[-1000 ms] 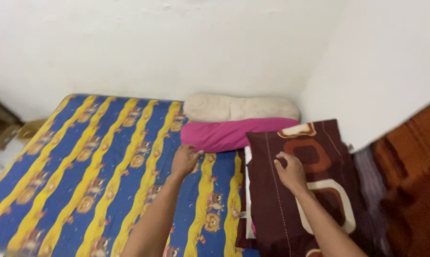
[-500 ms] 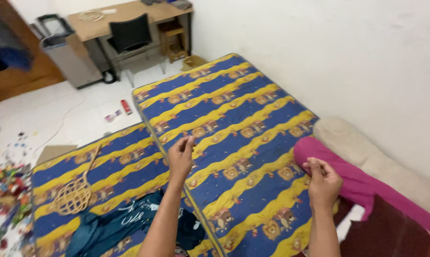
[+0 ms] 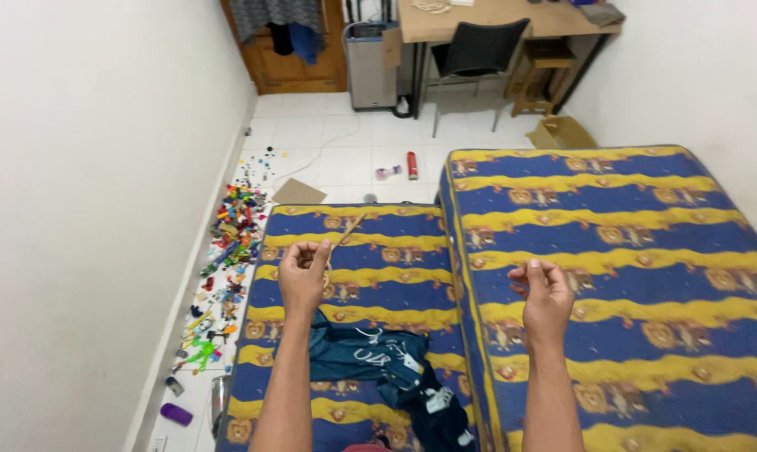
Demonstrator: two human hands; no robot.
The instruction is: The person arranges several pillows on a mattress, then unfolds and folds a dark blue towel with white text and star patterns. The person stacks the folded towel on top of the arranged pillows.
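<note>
head view: left hand (image 3: 303,272) raised over the lower mattress (image 3: 353,276), fingers curled loosely inward, nothing in it. right hand (image 3: 546,293) raised over the higher mattress (image 3: 629,251), fingertips pinched together, nothing visibly held. a rattan beater (image 3: 345,234) lies on the lower mattress just beyond the left hand; a dark teal garment (image 3: 378,360) lies crumpled between the forearms. small toys (image 3: 228,243) are scattered along the left wall.

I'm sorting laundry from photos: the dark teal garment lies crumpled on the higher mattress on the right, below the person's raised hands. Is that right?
Not quite. The head view shows the dark teal garment crumpled on the lower mattress on the left, not the higher mattress. It does lie below the raised left hand and right hand.
</note>
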